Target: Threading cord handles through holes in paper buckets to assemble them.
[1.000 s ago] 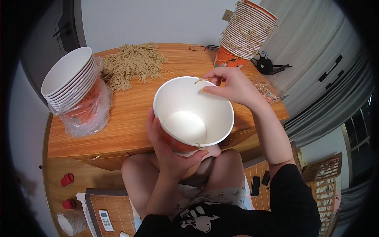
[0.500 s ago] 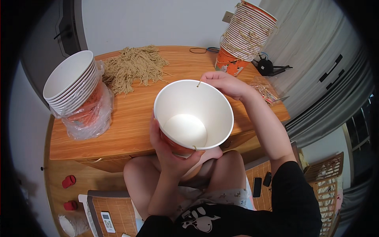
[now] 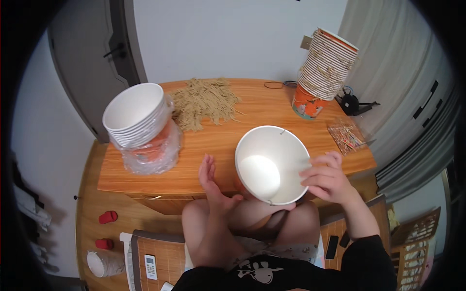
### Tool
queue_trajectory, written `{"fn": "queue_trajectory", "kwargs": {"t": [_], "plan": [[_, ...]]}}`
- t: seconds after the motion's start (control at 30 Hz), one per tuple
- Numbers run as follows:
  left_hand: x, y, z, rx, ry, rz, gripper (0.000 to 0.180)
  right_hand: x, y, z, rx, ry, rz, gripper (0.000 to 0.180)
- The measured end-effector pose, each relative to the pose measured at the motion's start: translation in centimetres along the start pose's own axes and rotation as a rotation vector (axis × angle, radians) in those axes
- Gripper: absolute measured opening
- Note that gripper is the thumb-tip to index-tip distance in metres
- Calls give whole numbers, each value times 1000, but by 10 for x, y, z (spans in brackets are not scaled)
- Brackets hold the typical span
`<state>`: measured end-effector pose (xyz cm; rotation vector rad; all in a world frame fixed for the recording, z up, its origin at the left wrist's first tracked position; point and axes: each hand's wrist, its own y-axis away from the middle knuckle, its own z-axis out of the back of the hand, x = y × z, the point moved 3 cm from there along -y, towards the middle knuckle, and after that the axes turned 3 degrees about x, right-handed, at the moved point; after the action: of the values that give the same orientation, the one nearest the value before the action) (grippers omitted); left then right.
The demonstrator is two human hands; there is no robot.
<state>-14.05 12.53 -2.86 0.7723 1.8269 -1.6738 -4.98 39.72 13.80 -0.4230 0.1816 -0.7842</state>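
Observation:
A white-lined paper bucket [image 3: 287, 151] with an orange outside is tipped toward me above my lap, at the table's front edge. Short tan cord ends [image 3: 282, 132] show at its far rim, and another bit of cord [image 3: 271, 200] sits at the near rim. My right hand [image 3: 332, 178] grips the bucket's right rim, its fingers reaching over the inner side. To the left of the bucket, my left hand [image 3: 216, 191] is apart from it, fingers stretched out and holding nothing.
On the wooden table [image 3: 213, 145] are a plastic-wrapped bucket stack [image 3: 136, 114] at left, a heap of tan cords [image 3: 204, 102] and a tall stack of corded buckets [image 3: 326, 65] at back right. Near that stack lie a clear bag [image 3: 345, 136] and a black router-like device [image 3: 352, 103].
My left hand has let go of the bucket and opened. My right hand has moved from the cord at the far rim to the right rim. The view has swung left.

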Motion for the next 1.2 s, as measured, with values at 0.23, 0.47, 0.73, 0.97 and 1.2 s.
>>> {"fn": "queue_trajectory", "kwargs": {"t": [0.23,0.47,0.73,0.97,1.2], "plan": [[-58,-50,83,-193,-571,-64,61,-29,5,117,-221,184,-70,18],[-117,-46,190,-193,-960,-5,42,-138,-48,266,-707,387,-191,17],[-120,59,260,-262,-1064,296,37,-278,-132,261,-620,403,-340,23],[-137,58,292,-284,-1050,276,36,-310,-128,230,-469,321,-542,29],[-133,31,262,-261,-1031,289,36,-316,-124,185,-211,279,-480,30]]}}
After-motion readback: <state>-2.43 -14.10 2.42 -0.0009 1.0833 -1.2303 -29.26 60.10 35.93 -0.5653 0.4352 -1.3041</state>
